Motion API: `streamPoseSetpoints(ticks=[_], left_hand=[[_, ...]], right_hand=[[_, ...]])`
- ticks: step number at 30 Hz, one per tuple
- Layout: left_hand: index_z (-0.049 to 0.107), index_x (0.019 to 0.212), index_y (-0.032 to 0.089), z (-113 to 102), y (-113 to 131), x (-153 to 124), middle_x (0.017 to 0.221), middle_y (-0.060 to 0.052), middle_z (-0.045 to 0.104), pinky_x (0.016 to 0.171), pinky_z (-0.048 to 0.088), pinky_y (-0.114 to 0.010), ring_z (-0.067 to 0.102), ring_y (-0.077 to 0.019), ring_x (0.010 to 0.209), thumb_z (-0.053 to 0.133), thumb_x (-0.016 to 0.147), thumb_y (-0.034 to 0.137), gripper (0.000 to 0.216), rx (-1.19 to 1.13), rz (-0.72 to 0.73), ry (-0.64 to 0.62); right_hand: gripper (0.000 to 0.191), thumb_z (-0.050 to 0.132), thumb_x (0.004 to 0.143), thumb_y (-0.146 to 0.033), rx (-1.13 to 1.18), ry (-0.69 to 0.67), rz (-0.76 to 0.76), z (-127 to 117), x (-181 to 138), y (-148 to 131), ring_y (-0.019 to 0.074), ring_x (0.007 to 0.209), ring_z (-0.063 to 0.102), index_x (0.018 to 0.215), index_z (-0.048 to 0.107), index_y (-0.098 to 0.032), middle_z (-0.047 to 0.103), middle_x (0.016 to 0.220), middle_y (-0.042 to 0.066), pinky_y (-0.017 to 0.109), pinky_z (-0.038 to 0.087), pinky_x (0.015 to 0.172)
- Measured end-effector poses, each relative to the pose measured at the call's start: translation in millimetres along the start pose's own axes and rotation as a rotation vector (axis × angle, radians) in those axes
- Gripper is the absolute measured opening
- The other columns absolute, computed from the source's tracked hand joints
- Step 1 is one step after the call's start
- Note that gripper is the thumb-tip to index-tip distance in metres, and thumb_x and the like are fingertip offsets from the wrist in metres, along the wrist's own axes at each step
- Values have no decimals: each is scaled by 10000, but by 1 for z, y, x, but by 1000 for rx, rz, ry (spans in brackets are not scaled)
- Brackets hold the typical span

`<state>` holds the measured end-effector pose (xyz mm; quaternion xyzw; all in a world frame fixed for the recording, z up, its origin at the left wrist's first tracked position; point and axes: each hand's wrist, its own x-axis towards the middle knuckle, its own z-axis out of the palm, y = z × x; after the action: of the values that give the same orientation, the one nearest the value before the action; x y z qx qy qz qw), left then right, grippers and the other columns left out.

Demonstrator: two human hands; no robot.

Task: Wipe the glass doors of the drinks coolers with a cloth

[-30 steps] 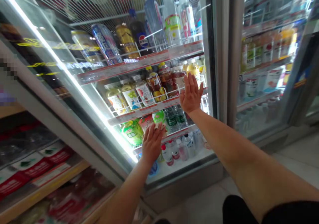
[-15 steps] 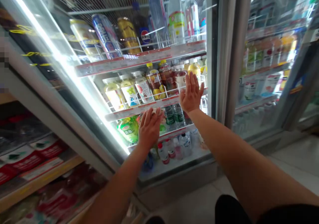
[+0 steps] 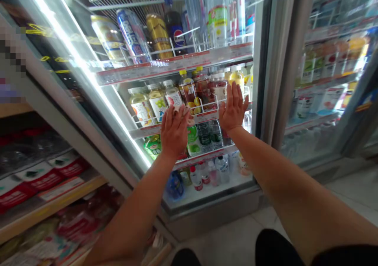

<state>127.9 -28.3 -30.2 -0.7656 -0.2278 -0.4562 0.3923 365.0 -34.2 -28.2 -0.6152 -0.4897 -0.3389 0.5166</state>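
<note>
My left hand (image 3: 174, 134) is raised palm-forward before the glass front of a lit drinks fridge, fingers stretched out. A pale pinkish patch (image 3: 189, 118) shows by its thumb and fingertips; whether it is a reflection or some object, I cannot tell. Farther right, my right hand (image 3: 234, 107) lies flat with fingers spread, seemingly against the same glass. Behind the hands is a shelf of juice bottles (image 3: 141, 106). A yellow-capped tea bottle (image 3: 188, 88) stands between them. Exact contact with the glass is hard to make out.
Tall cans (image 3: 159, 35) and large bottles fill the upper shelf. Small bottles (image 3: 196, 178) stand at the fridge bottom. A metal door frame (image 3: 285, 61) divides off another fridge on the right. Store shelves with red-labelled packs (image 3: 35, 179) are close on the left. Pale floor tiles (image 3: 230, 230) lie below.
My left hand has moved up over the glass, from below the juice shelf's edge to in front of it. My right hand stays by the same bottles. The view has shifted slightly.
</note>
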Motion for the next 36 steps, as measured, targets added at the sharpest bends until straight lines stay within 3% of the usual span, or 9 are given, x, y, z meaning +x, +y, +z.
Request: streamPoseSetpoints(ticks=[3,7,9,16,22,28,30,33,36], left_hand=[[454,1547,202,2,1,5,1617,-49,426,1318,183,-513,89,-239,1602,450,991,121,562,17,-97,51],[519,1499,260,15,20,-16,1540,-19,533,1308,236,-467,227,-215,1572,476,977,93,550,-93,162,-115],[534,1485,281,15,18,-19,1524,-5,549,1301,259,-453,289,-208,1551,482,979,96,542,-126,218,-157],[445,1551,205,-8,-22,-2,1630,-61,412,1304,210,-533,126,-268,1597,424,1023,157,531,40,-139,102],[513,1502,293,-12,-24,-47,1536,-9,543,1306,252,-468,231,-235,1575,492,989,121,541,36,145,-119],[346,1605,207,-41,-61,-57,1677,-79,315,1314,210,-532,127,-302,1595,462,999,122,622,161,-137,91],[327,1612,225,-41,-57,-73,1651,-92,367,1319,199,-519,103,-277,1601,476,986,98,655,145,-99,48],[428,1561,264,-39,-51,-96,1524,-72,550,1294,277,-500,184,-257,1586,506,963,61,636,76,99,-118],[505,1508,229,-47,-66,-99,1503,-93,568,1280,300,-515,248,-278,1568,483,969,60,565,99,55,-101]], right_hand=[[674,297,954,-316,19,17,-5,1,-1,1,258,1582,210,1597,333,-116,304,1680,140,588,113,1277],[679,298,955,-306,42,51,-22,3,-2,1,257,1576,232,1614,297,-140,335,1665,137,600,126,1270],[672,292,964,-315,46,70,-28,4,-2,2,257,1569,252,1615,298,-150,349,1658,134,598,137,1267],[668,290,966,-332,46,70,-24,3,-1,1,263,1568,254,1609,318,-152,358,1654,131,589,143,1268],[655,279,969,-328,22,51,-19,3,-1,1,247,1573,241,1591,347,-136,335,1668,132,582,135,1272],[662,280,957,-329,30,71,-31,5,-2,2,257,1574,230,1577,363,-114,325,1671,145,589,135,1268],[661,277,957,-326,25,77,-36,6,-2,3,258,1573,233,1577,357,-110,322,1671,149,592,135,1266],[661,287,962,-318,25,75,-41,7,-3,4,257,1573,232,1589,329,-114,329,1666,151,592,134,1265],[665,300,963,-321,24,91,-42,8,-4,4,253,1569,243,1601,308,-129,346,1658,146,586,132,1265]])
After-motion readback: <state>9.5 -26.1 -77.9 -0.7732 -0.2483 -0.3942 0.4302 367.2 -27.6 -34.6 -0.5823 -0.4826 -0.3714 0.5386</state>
